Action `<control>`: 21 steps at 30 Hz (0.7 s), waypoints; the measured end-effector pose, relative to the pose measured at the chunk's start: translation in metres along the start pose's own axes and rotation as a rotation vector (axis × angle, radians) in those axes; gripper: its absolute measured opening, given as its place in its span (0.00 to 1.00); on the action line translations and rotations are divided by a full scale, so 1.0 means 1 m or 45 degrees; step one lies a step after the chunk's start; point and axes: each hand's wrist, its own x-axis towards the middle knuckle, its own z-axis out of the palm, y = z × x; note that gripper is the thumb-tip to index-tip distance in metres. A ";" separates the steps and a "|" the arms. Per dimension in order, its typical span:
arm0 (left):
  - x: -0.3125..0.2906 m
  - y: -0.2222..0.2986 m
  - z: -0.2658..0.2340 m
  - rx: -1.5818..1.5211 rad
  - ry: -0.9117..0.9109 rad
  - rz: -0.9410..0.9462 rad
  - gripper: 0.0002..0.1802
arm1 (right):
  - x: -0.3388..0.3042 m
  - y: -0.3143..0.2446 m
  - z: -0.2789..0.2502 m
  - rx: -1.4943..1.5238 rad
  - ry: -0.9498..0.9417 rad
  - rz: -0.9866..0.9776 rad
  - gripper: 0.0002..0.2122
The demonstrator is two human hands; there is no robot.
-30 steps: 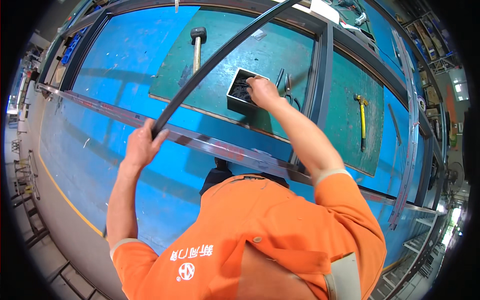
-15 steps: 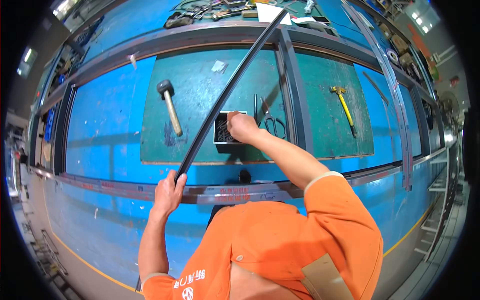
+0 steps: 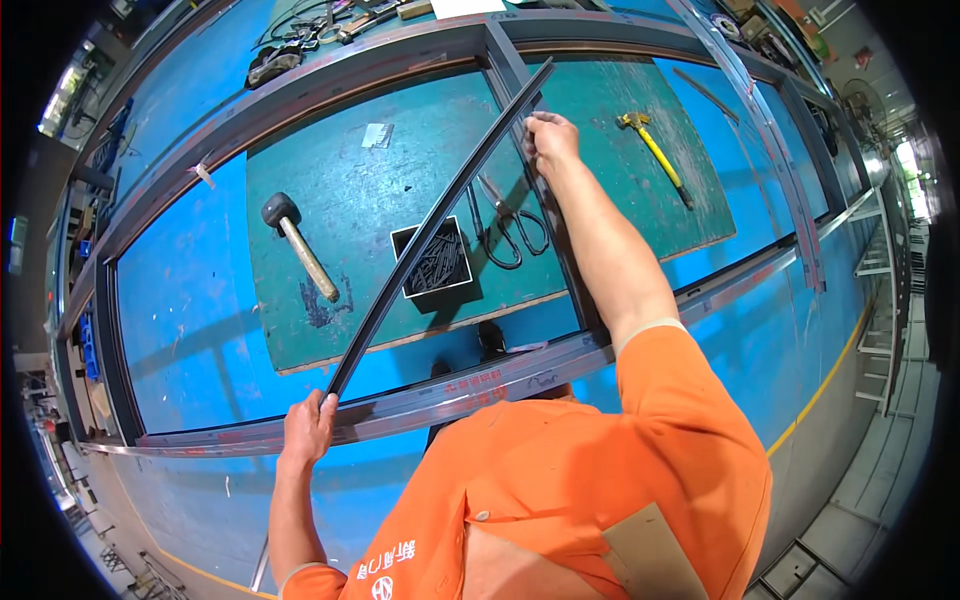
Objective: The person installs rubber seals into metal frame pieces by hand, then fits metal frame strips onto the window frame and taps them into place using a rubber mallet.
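A long dark metal strip (image 3: 440, 215) runs slantwise over the work, its near end in my left hand (image 3: 308, 428), whose fingers are closed round it. Close to the far end of this strip is my right hand (image 3: 552, 142), beside the crossbar (image 3: 507, 58) of a large grey metal frame (image 3: 235, 432). Its fingertips are pinched together; anything between them is too small to make out. Below the strip stands an open box (image 3: 440, 291) filled with small black pieces (image 3: 445, 258).
Black-handled scissors (image 3: 530, 232) lie right of the box. On the green board (image 3: 350, 195) rests a mallet (image 3: 308, 258); a yellow-handled hammer (image 3: 660, 160) lies further right. Assorted tools (image 3: 335, 22) cover the far side. A long metal profile (image 3: 745, 85) crosses the frame's right part.
My right hand has left the box and moved up and right to near the strip's far end. My left hand still grips the strip, a little lower and further left. The view has shifted.
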 end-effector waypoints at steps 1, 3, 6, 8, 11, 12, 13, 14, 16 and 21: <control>0.002 -0.006 -0.002 0.025 0.009 0.047 0.22 | 0.000 0.004 0.007 -0.036 0.030 -0.028 0.05; 0.005 -0.014 -0.005 0.045 0.022 0.098 0.22 | -0.002 0.007 0.017 -0.073 0.060 -0.063 0.05; 0.014 -0.020 -0.008 0.022 -0.015 0.054 0.22 | -0.004 0.008 0.032 -0.044 0.204 0.022 0.03; 0.016 -0.023 -0.009 0.010 -0.026 0.039 0.22 | -0.004 0.009 0.040 -0.037 0.249 0.048 0.03; 0.015 -0.020 -0.010 0.017 -0.010 0.030 0.21 | -0.002 0.009 0.045 -0.090 0.295 0.027 0.02; 0.015 -0.019 -0.010 0.019 -0.008 0.025 0.21 | -0.001 0.010 0.045 -0.110 0.311 0.021 0.02; 0.015 -0.020 -0.009 0.013 -0.012 0.022 0.21 | -0.001 0.012 0.046 -0.118 0.311 0.023 0.02; 0.015 -0.020 -0.009 0.018 0.000 0.021 0.21 | -0.001 0.014 0.046 -0.185 0.314 0.019 0.02; 0.015 -0.021 -0.008 0.029 0.022 0.019 0.20 | -0.001 0.020 0.045 -0.321 0.322 0.014 0.03; 0.016 -0.020 -0.008 0.045 0.054 0.044 0.20 | 0.018 0.026 0.045 -0.683 0.418 -0.148 0.06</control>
